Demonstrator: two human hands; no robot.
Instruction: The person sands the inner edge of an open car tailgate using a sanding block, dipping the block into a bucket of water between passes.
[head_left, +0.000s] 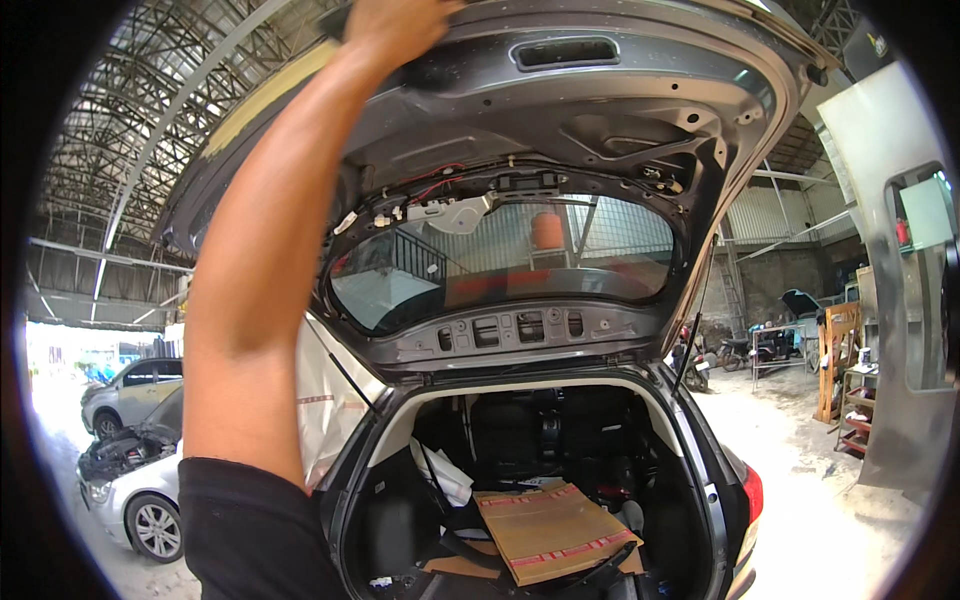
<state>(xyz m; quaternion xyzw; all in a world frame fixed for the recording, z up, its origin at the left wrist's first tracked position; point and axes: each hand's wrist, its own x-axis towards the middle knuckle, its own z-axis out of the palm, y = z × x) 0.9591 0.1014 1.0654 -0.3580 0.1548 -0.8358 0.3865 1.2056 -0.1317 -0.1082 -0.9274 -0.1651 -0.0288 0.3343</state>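
Note:
My left arm, in a black sleeve, reaches up across the view. At the upper edge my left hand [395, 32] is against the raised tailgate [440, 110] of a dark grey car, its fingers curled and partly cut off. A dark piece [333, 22] shows beside it; what it is, I cannot make out. The tailgate's inner trim is off, baring metal, red wires and a wiper motor [455, 214] above the rear window [500, 255]. A pale yellowish patch [265, 100] runs along its left edge. My right hand is out of view.
A flat cardboard box [550, 530] lies in the open boot. Gas struts [340, 362] stand at both sides of the opening. At left is a silver car [150, 490] with its engine exposed. A detached grey panel [890, 300] and a tool cart [857, 410] are at right.

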